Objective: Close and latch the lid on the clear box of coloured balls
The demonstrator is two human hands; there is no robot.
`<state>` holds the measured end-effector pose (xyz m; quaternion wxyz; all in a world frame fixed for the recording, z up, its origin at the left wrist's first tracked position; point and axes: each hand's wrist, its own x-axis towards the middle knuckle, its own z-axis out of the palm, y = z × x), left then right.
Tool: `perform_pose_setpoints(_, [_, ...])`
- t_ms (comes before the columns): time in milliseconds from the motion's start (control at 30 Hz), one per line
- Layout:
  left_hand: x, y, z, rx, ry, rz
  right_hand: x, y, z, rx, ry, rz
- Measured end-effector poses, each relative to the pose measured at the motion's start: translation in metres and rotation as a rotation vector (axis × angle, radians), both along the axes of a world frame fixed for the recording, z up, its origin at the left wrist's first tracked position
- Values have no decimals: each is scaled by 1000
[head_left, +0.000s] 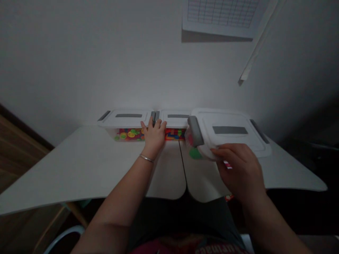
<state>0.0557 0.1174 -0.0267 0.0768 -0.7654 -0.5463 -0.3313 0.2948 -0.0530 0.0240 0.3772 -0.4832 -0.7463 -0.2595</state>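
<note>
Bins along wall, lidded, no legible labels. Left hand [153, 135] rests fingers on left bin [124, 125] latch; coloured pieces inside. Right hand [242, 169] grasps right bin [227, 135] front edge; middle bin [176, 127] holds blocks.

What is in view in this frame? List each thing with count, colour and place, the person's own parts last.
storage boxes: three, clear with white lids and grey latches, in a row at the table's far edge; the right box sits nearer and looks tilted
small toy pieces: many, mixed bright colours, inside the boxes
table: two white tops side by side, with a seam in the middle
sheet with a grid: one, white, on the wall at top
wall: white, behind the table
bracelet: one, silver, on the left wrist
left hand: fingers on the grey latches between the left and middle boxes
right hand: grips the right box's near edge
</note>
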Motion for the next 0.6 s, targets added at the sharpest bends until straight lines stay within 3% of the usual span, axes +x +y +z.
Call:
perform_pose_setpoints(100, [2, 2, 1, 4, -42, 16, 23, 24, 3, 72, 9, -79])
perform_pose_setpoints(367, [1, -2, -1, 26, -22, 71, 72, 89, -2, 76, 58, -271])
perform_pose_setpoints(600, [-4, 2, -9, 92, 67, 148, 88, 138, -20, -31, 63, -346])
